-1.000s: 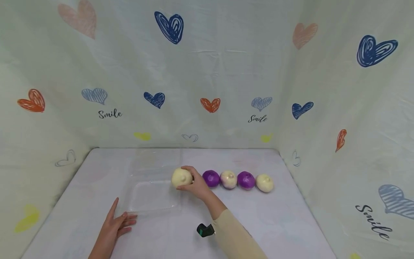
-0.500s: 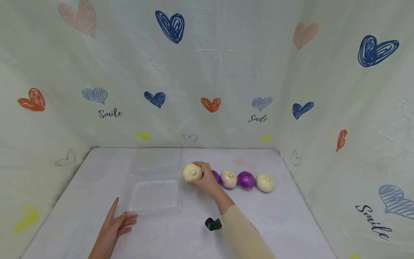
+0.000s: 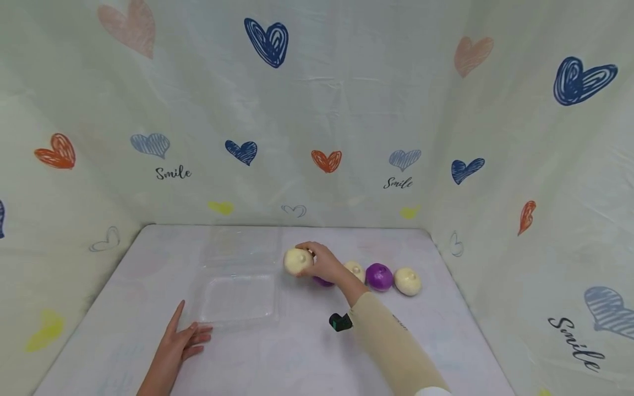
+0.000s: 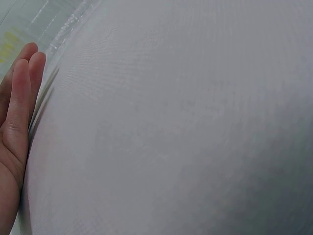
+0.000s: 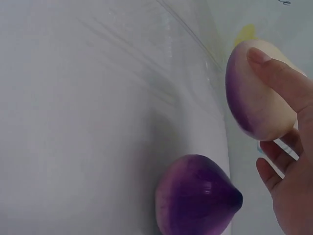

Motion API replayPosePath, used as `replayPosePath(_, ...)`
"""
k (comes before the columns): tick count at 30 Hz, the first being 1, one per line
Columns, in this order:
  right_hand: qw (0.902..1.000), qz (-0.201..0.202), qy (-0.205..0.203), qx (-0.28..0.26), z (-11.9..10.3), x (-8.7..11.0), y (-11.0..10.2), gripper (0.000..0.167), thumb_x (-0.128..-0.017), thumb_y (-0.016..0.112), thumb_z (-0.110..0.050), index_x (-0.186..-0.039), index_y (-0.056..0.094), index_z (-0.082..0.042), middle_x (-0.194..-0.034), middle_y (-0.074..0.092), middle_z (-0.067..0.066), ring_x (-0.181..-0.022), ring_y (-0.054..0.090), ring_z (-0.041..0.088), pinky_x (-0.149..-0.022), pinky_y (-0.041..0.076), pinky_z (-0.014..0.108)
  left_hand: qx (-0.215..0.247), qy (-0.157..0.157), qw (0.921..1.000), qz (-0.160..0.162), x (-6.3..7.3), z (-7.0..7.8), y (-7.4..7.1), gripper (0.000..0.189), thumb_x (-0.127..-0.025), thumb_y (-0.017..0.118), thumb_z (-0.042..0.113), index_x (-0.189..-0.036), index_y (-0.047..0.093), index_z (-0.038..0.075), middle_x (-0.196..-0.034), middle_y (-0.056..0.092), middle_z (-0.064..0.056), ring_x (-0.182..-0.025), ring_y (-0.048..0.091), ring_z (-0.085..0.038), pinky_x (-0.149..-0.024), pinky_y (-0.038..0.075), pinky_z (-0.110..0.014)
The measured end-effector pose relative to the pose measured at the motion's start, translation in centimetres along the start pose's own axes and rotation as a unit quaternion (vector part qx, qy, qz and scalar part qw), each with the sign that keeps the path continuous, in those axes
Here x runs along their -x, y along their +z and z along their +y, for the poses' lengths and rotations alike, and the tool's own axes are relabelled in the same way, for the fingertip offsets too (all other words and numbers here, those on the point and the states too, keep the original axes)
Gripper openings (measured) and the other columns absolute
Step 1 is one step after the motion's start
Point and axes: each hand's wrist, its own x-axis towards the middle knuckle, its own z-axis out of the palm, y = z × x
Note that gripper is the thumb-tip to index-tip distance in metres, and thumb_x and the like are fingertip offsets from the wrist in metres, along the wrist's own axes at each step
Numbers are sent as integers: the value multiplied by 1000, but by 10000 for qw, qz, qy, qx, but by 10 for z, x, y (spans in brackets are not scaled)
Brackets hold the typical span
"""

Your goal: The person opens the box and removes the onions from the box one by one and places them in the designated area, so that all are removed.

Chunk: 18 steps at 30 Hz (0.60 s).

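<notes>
— What has changed, seen from the head camera?

— My right hand (image 3: 324, 263) has carried the cream onion (image 3: 298, 260) up off the table (image 3: 307, 352), fingers curled round it, above the purple onion (image 3: 323, 281). My left hand (image 3: 174, 346) stays flat, fingers straight, at seven o'clock from the clear plastic tray (image 3: 240, 300).

— And the wrist cameras?

— The left shows only my fingertips (image 4: 22, 93) on smooth cloth. The right shows a purple blush on the held bulb's matte skin, and a pointed purple one at six o'clock.

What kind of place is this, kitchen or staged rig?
Likely a staged recording booth: pale heart-printed "Smile" cloth backdrop walls a white-covered table, where round cream and purple onion-like toys sit in a row beside a clear plastic tray.
</notes>
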Motion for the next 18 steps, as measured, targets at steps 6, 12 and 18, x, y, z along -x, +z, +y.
replayPosePath(6,9975,-578,-60,389,6,-10,-1,70,-71,89,-16,-133,57,-12,-126,59,2,-109,52,19,-94,43,37,-82,-55,9999,69,0,0,1,80,-104,48,34,-153,-15,36,-114,69,-7,-98,67,-16,-80,54,-30)
replayPosePath(12,9936,-898,-5,684,9,-16,1,72,-70,90,-18,-133,57,-12,-130,56,3,-119,51,22,-102,40,38,-89,-59,9999,101,-1,-1,1,81,-103,49,35,-153,-15,36,-116,68,-9,-98,67,-16,-80,54,-31)
replayPosePath(18,9899,-1027,67,973,10,-20,2,73,-68,91,-24,-132,58,-17,-119,49,4,-111,50,21,-100,41,39,-57,-43,9999,130,-2,-3,0,81,-103,49,34,-154,-14,35,-115,69,-8,-97,67,-16,-80,54,-30)
